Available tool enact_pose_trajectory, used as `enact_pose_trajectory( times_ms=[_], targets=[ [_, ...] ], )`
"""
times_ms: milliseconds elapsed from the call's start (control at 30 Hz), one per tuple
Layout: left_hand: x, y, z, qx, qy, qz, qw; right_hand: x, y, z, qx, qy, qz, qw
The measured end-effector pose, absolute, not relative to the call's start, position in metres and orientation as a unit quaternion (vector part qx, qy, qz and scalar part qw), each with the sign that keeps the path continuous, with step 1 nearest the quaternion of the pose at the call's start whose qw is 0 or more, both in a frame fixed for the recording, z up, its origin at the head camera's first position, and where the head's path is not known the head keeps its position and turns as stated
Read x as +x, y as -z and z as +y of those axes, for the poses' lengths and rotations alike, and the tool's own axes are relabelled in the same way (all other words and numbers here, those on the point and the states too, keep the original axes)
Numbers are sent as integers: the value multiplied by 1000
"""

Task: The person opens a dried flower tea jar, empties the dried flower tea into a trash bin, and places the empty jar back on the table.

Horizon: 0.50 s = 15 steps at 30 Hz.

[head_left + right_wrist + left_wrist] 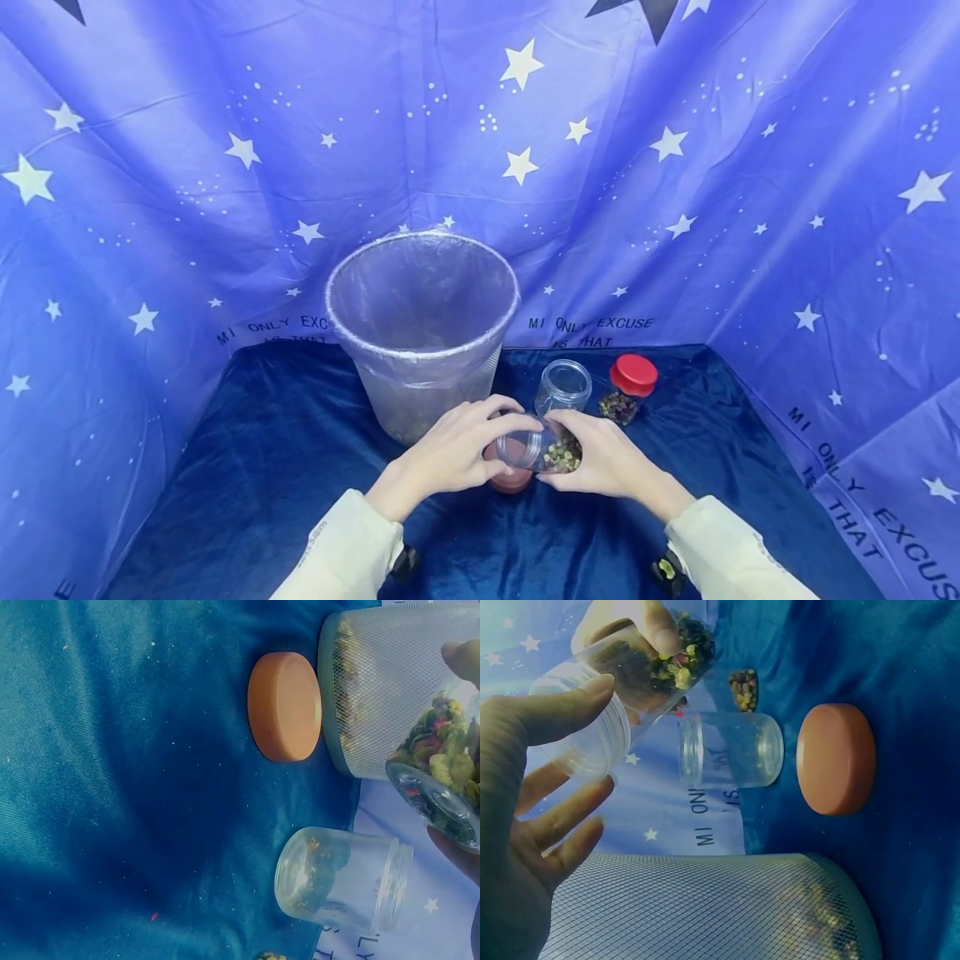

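Observation:
A clear jar (520, 451) lies tilted between both hands, with dried flower petals (682, 664) gathered at its base end. My left hand (459, 446) grips the jar at its open mouth, thumb on one side of the rim and fingers on the other. Around the base end, my right hand (609, 457) holds it with thumb and fingers. Directly below on the cloth is a brownish-pink round lid (836, 759), partly hidden by the jar in the head view. Just beyond the hands stands a second clear jar (334, 877), lidless and upright, with a few crumbs inside.
A mesh bin (423, 379) lined with a clear bag stands behind the left hand; dried pieces show through its lower mesh. At the right is a small jar with a red lid (633, 375) and dried bits inside. Small specks dot the blue cloth (172, 787).

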<state>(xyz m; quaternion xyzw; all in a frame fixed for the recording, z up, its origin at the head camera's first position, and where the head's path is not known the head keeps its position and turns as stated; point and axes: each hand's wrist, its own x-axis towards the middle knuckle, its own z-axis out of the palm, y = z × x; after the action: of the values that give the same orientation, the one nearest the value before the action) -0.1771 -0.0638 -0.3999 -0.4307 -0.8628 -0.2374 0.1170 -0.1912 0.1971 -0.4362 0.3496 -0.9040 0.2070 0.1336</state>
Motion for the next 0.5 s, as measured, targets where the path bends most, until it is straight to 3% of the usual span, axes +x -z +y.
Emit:
enact_pose_trajectory(
  times_ms=[500],
  targets=[
    [-174, 402, -64, -370, 282, -881, 87, -188, 440, 192, 344, -215, -905, 127]
  ],
)
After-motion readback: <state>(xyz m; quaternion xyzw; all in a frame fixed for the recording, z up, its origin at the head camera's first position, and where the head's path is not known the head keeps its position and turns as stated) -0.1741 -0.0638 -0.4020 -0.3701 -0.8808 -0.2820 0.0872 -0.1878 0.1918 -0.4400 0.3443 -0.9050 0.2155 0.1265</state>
